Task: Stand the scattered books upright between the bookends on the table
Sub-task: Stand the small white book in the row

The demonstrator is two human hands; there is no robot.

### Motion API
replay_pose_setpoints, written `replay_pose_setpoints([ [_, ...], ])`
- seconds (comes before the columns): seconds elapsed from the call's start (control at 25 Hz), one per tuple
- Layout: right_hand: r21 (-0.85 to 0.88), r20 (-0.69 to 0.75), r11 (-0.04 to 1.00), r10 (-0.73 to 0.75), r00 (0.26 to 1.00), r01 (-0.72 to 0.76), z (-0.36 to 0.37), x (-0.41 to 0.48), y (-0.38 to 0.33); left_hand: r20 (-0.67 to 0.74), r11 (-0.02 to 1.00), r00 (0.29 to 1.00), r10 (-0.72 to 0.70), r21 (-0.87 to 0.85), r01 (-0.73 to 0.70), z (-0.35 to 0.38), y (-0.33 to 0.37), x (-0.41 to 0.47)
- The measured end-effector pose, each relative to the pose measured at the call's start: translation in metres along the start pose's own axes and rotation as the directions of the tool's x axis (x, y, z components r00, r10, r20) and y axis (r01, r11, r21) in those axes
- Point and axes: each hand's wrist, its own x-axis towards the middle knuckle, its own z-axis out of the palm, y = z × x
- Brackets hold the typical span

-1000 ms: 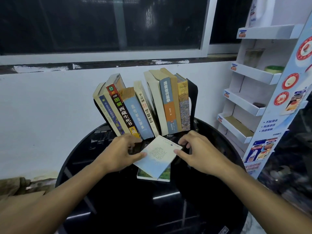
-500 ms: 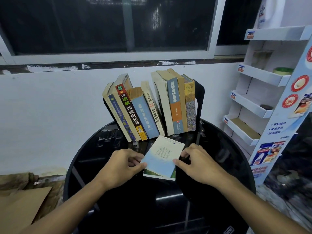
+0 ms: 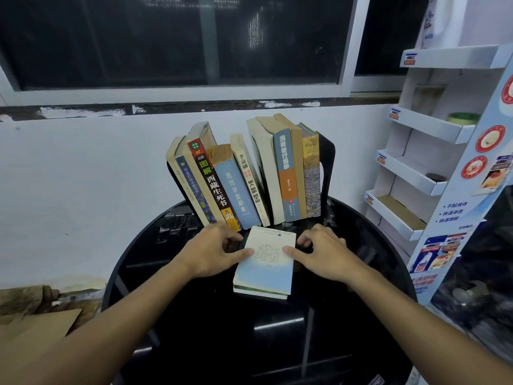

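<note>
A light-blue paperback (image 3: 266,262) lies flat on top of a green-edged book (image 3: 258,292) on the round black table (image 3: 277,343). My left hand (image 3: 213,251) holds the paperback's left edge, thumb on the cover. On the opposite edge my right hand (image 3: 324,251) grips it the same way. Just behind them stands a row of several books (image 3: 236,187). The left ones lean left and the right ones stand upright. A tall black bookend (image 3: 327,159) closes the row on the right. Only a sliver of the left bookend (image 3: 172,176) shows behind the leaning books.
A white cardboard display rack (image 3: 433,134) with slanted shelves stands close to the table's right side. The white wall and a dark window run right behind the books. Brown cardboard (image 3: 36,329) lies on the floor at the left.
The blue paperback, skewed across the green book before, now lies squared on top of it. Both hands have slid to its side edges, and the view has shifted closer.
</note>
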Motion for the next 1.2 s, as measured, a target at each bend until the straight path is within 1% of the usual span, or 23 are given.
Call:
replay_pose_setpoints([
  [0.12,0.012,0.011,1.000,0.009,1.000,-0.009,0.003,0.007,-0.002,0.103,0.995,0.994,0.030,0.096,-0.040,-0.001,-0.004,0.022],
  [0.2,0.023,0.008,1.000,0.019,1.000,-0.019,0.003,0.010,-0.003,0.140,0.994,0.989,0.046,0.088,-0.059,0.002,-0.005,0.029],
  [0.32,0.032,0.010,0.999,0.024,1.000,-0.025,0.003,0.011,-0.005,0.137,0.997,0.988,0.064,0.026,-0.068,0.005,-0.002,0.031],
  [0.48,0.066,-0.011,0.998,0.018,1.000,-0.017,0.000,0.008,-0.010,0.112,0.997,0.991,0.078,-0.002,-0.078,0.005,0.001,0.029],
  [0.56,0.110,-0.045,0.994,0.007,0.999,-0.002,-0.003,0.007,-0.015,0.079,0.996,0.994,0.081,-0.048,-0.078,0.002,0.004,0.026],
  [0.72,0.202,-0.129,0.978,-0.026,0.991,0.051,-0.016,0.002,-0.027,-0.025,0.969,1.000,0.015,-0.247,-0.021,-0.004,0.010,0.021],
  [0.84,0.286,-0.212,0.953,-0.041,0.976,0.102,-0.022,0.000,-0.034,-0.109,0.968,0.994,-0.022,-0.252,-0.007,-0.011,0.015,0.018],
  [0.96,0.456,-0.304,0.876,-0.013,0.953,0.158,-0.029,0.000,-0.041,-0.194,0.959,0.981,0.001,-0.276,-0.055,-0.021,0.021,0.013],
  [1.04,0.530,-0.332,0.827,0.001,0.943,0.186,-0.036,-0.001,-0.048,-0.246,0.949,0.969,0.008,-0.304,-0.085,-0.027,0.024,0.011],
  [1.12,0.555,-0.349,0.804,-0.010,0.937,0.216,-0.044,-0.002,-0.056,-0.271,0.935,0.962,-0.017,-0.345,-0.081,-0.032,0.027,0.012],
  [1.2,0.547,-0.357,0.803,-0.033,0.933,0.238,-0.052,-0.003,-0.063,-0.293,0.939,0.956,-0.028,-0.336,-0.076,-0.036,0.029,0.016],
])
